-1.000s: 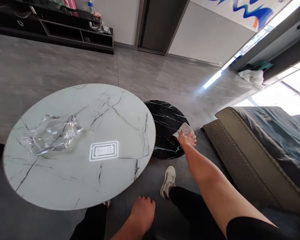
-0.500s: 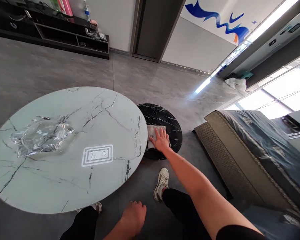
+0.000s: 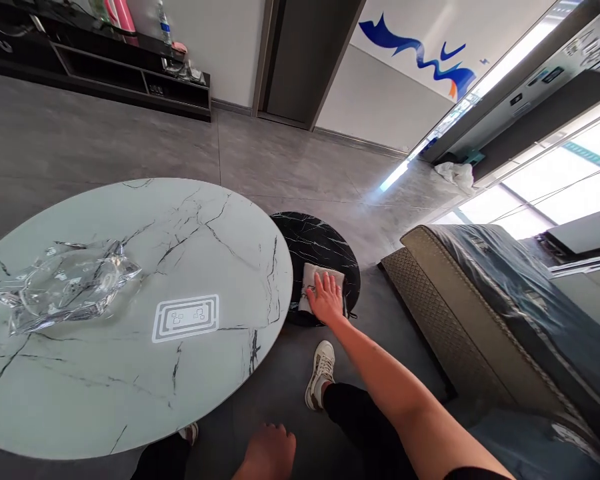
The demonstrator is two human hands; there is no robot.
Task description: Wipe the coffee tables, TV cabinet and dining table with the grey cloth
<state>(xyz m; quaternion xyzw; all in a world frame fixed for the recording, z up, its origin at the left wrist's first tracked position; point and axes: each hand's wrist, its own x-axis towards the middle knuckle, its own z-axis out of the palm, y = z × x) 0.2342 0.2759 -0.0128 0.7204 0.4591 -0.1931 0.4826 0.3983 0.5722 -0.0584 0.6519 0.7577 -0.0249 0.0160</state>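
Note:
My right hand (image 3: pixel 325 298) lies flat, fingers stretched and a little apart, on top of a folded beige cloth (image 3: pixel 310 272). Under the cloth is a small round black marble-patterned table (image 3: pixel 313 230), and the cloth is near its front edge. Loosely curled, my left hand (image 3: pixel 271 450) hangs low at the bottom of the view, away from both tables, and nothing shows in it. The large round white marble-patterned table (image 3: pixel 190 247) partly overlaps the black one. A clear glass dish with a pointed, wavy rim (image 3: pixel 70 283) stands on its left side.
A white rectangular printed mark (image 3: pixel 186 318) is on the white tabletop. To the right stands a bed-like couch (image 3: pixel 460 293) with a plastic-covered top. A black low cabinet (image 3: pixel 130 73) runs along the wall, holding a pink kettle (image 3: pixel 121 17) and a water bottle (image 3: pixel 165 27).
My right hand has slid the cloth to the right and nearer to me on the black table, away from the white table's edge. The left hand has dropped slightly lower in view.

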